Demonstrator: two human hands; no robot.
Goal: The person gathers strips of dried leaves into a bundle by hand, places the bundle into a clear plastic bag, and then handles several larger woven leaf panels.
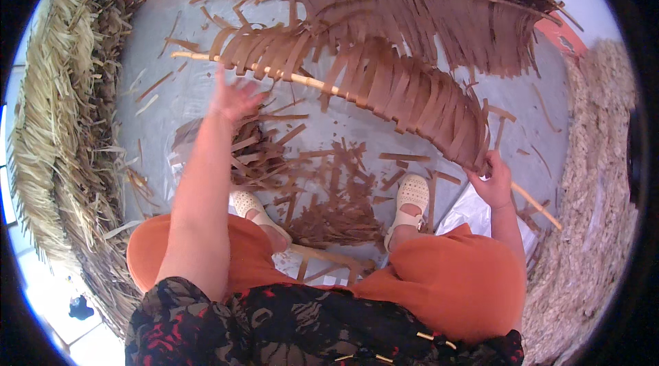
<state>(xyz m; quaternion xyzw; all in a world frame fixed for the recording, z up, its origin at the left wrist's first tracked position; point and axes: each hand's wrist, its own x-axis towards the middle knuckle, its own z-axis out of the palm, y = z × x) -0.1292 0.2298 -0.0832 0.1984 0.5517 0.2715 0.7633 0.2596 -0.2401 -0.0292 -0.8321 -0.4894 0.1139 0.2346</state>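
A thin cane pole [315, 83] slants across in front of me, with flat brown strips [412, 85] folded over it side by side like thatch. Around the pole's right part, where the row of strips ends, my right hand [491, 183] is closed. The bare pole tip [540, 206] sticks out past that hand. My left hand [234, 98], blurred, is just below the pole's left part with its fingers spread. One finger reaches up to the pole; whether it touches cannot be made out. Nothing shows in that palm.
Loose brown strips [334, 211] lie heaped between my shoes, with a second pile [257, 150] on plastic at left. Finished brown thatch panels [427, 16] lean at the back. Pale dry thatch [56, 124] stands along the left, a rough fibrous stack [592, 186] along the right.
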